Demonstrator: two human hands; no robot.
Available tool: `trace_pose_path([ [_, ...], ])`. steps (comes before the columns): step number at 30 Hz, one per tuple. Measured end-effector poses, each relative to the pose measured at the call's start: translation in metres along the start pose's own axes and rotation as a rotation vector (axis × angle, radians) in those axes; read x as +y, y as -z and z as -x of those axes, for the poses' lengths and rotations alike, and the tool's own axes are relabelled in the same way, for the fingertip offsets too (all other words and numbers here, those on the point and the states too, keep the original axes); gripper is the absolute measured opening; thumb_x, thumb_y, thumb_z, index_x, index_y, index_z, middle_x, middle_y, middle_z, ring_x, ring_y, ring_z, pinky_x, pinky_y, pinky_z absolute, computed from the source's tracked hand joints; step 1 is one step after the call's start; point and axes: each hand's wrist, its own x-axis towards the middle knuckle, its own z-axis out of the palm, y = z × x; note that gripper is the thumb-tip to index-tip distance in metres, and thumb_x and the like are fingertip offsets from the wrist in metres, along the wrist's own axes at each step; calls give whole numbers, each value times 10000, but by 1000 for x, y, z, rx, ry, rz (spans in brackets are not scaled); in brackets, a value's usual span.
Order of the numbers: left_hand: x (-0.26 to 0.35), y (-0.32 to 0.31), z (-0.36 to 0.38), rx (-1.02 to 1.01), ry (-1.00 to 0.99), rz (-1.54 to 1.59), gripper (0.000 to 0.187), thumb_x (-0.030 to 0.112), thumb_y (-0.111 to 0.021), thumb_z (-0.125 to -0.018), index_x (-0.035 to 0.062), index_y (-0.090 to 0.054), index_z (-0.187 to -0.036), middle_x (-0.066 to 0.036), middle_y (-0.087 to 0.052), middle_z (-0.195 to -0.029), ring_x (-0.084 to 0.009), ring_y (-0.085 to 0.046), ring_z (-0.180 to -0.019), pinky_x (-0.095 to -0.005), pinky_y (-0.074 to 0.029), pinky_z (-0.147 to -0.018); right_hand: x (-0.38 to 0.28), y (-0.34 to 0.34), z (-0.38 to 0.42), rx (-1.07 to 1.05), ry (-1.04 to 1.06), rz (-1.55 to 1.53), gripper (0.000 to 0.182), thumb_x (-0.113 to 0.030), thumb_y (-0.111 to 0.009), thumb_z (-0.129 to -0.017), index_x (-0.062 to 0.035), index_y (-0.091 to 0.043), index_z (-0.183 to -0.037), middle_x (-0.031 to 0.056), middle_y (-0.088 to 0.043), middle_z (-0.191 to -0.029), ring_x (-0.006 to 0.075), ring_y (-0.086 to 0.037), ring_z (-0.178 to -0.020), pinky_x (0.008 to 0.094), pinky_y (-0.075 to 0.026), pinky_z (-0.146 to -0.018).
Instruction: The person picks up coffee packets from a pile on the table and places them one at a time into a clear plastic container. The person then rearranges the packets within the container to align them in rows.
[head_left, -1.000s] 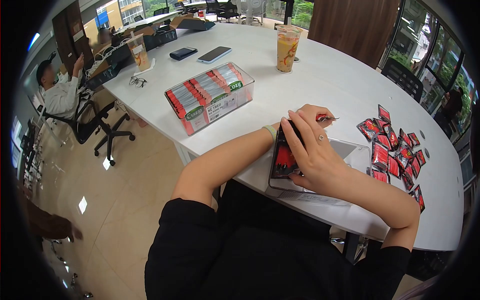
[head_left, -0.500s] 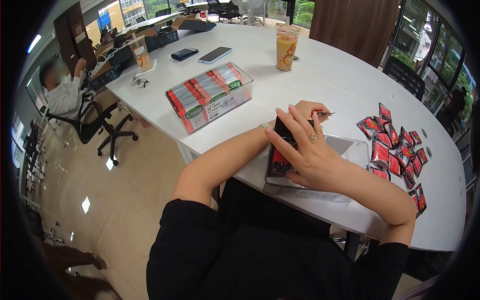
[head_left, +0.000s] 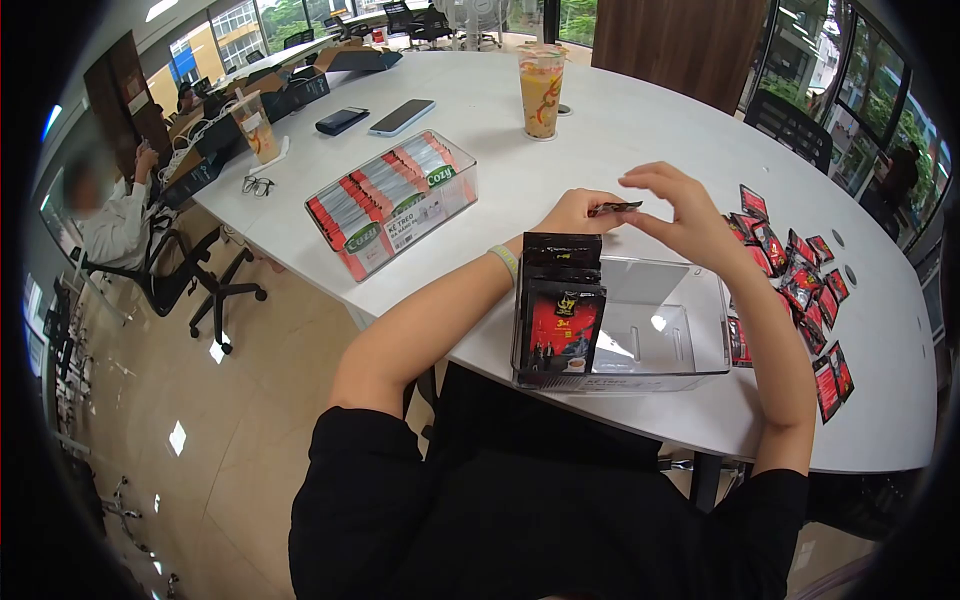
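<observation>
Black-and-red coffee sachets (head_left: 560, 318) stand in a clear plastic box (head_left: 668, 330) on a white table (head_left: 640, 130); at 3 o'clock, red-and-black loose sachets (head_left: 800, 285); at 10 o'clock, red, white and green packets (head_left: 385, 190).

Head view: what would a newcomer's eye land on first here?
First, the clear plastic box at the near table edge, with black-and-red coffee sachets standing at its left end. Just above it, the left hand holds one small sachet, while the right hand hovers beside it, fingers spread. A scatter of loose red sachets lies to the right, and a second clear box of Cozy tea packets sits farther back.
</observation>
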Motion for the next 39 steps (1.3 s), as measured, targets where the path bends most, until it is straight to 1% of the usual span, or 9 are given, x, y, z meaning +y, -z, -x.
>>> trace_pose_path([
  [10,7,-4,2,-18,-33,27,275,159,-600,-826,-23,-611,-1032,-21,-606,-752,-78,-495,-697,-230,-405,-668,7,-6,-1,-43,-142,135,145,1,-604,-710,3,-652,-847,148,-628,-766,271,-614,-710,335,-477,-686],
  [12,11,-4,3,-14,151,1,283,158,-618,-812,-18,-596,-1033,-56,-624,-846,-102,-540,-770,-243,-437,-724,3,-1,-3,-2,-144,137,139,5,-600,-713,5,-649,-843,147,-626,-751,268,-611,-683,329,-478,-664],
  [15,-4,-6,2,-10,69,298,345,142,-633,-797,-10,-546,-1094,-106,-618,-975,-131,-569,-904,-266,-458,-816,-17,25,-4,230,-197,22,103,-38,-604,-771,29,-624,-847,114,-631,-722,174,-610,-640,268,-473,-607],
  [17,-17,-6,-3,30,-6,279,352,167,-631,-785,-34,-578,-1069,-80,-629,-906,-101,-564,-839,-241,-446,-759,-29,41,0,265,-239,-207,108,-57,-618,-795,33,-624,-854,40,-625,-708,84,-580,-671,232,-459,-613],
  [19,-26,-2,-11,-96,-43,10,326,157,-610,-803,-46,-580,-1056,-96,-631,-951,-119,-575,-896,-251,-448,-795,-52,54,5,230,-250,-368,108,-61,-624,-797,34,-630,-849,43,-625,-715,74,-578,-678,219,-460,-616],
  [22,-11,-1,-2,-195,42,334,305,167,-578,-834,-38,-582,-1061,-86,-634,-967,-138,-582,-898,-265,-452,-809,-79,50,15,-22,-275,-480,96,-50,-627,-793,28,-636,-849,41,-621,-715,66,-570,-640,199,-465,-577],
  [25,0,-2,0,-112,-4,56,294,179,-558,-856,-23,-578,-1069,-102,-622,-999,-143,-577,-923,-265,-444,-826,-94,30,17,-360,-196,-195,112,-9,-638,-741,11,-632,-851,92,-623,-639,130,-614,-584,239,-496,-576],
  [28,-7,-2,-3,-118,-66,8,290,184,-562,-852,-16,-588,-1060,-95,-624,-995,-146,-570,-929,-265,-431,-843,-91,-8,25,-434,-41,76,146,-108,-645,-753,-42,-605,-877,137,-580,-576,258,-607,-559,351,-451,-526],
  [39,7,-9,2,-121,44,-17,318,216,-528,-866,-24,-569,-1071,-117,-625,-951,-154,-577,-870,-284,-462,-754,-85,-17,23,-409,-103,-267,284,-132,-637,-787,-58,-484,-1015,89,-566,-598,232,-586,-572,338,-422,-514],
])
